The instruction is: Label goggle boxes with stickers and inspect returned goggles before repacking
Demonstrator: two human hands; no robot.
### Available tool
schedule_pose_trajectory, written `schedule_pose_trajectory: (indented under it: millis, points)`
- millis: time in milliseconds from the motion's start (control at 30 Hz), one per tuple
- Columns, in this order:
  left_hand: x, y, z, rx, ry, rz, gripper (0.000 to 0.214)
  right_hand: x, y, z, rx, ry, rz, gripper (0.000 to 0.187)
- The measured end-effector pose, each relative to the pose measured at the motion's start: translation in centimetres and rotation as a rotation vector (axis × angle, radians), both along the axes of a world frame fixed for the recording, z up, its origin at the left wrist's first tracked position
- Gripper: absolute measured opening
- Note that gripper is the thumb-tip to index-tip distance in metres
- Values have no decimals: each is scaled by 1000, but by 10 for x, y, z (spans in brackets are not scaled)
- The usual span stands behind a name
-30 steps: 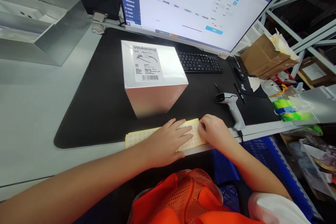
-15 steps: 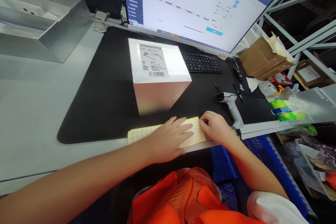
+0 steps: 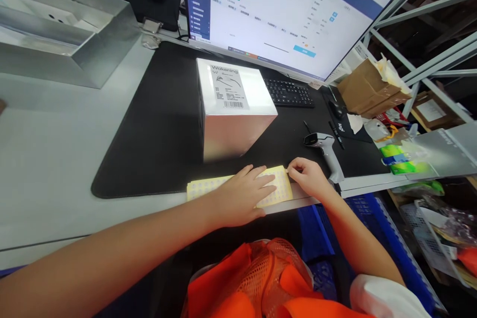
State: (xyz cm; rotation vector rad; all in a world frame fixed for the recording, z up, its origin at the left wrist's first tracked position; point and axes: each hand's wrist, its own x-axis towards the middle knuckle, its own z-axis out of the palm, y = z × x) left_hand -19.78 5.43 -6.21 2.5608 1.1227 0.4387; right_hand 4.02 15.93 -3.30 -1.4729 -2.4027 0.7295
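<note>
My left hand (image 3: 242, 198) lies flat with fingers spread on a yellow sheet of small round stickers (image 3: 208, 186) at the desk's front edge. My right hand (image 3: 307, 178) is at the sheet's right end, thumb and fingers pinched at its upper right corner; what they hold is too small to name. A white box (image 3: 234, 109) with a "Wakening" barcode label stands just behind the sheet on the black desk mat (image 3: 149, 129).
A barcode scanner (image 3: 326, 151) lies right of my right hand. Behind the box are a black keyboard (image 3: 288, 93), a mouse (image 3: 337, 108) and a large monitor (image 3: 283, 5). A metal tray (image 3: 63, 35) sits far left. Cardboard box (image 3: 367, 87) and clutter fill the right.
My right hand has shifted slightly to the sheet's upper right corner and pinched there. The left hand stays flat on the sheet. The view has tilted a little.
</note>
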Motion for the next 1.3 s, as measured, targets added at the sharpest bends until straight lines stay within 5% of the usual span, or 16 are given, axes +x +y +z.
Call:
schedule_pose_trajectory:
  millis: [167, 267, 533, 667, 867, 1100, 1300]
  points:
    - [0, 0, 0, -9, -21, -1, 62, 11, 5, -5, -142, 163, -68, 21]
    - [0, 0, -2, 3, -32, 3, 63, 9, 7, 8, -76, 201, -62, 21]
    - [-3, -1, 0, 47, -56, -7, 62, -72, 14, 138, 604, 240, 292, 15]
    - [-4, -1, -1, 49, -57, -9, 63, -126, 24, 178, 754, 134, 511, 14]
    - [-3, -2, -3, 79, -66, 1, 59, -155, 42, 184, 730, -117, 693, 13]
    - [-3, -3, -5, 102, -85, 7, 58, -160, 32, 183, 834, -315, 819, 19]
    - [-4, -2, -4, 78, -78, -1, 58, -140, 20, 174, 751, -191, 823, 21]
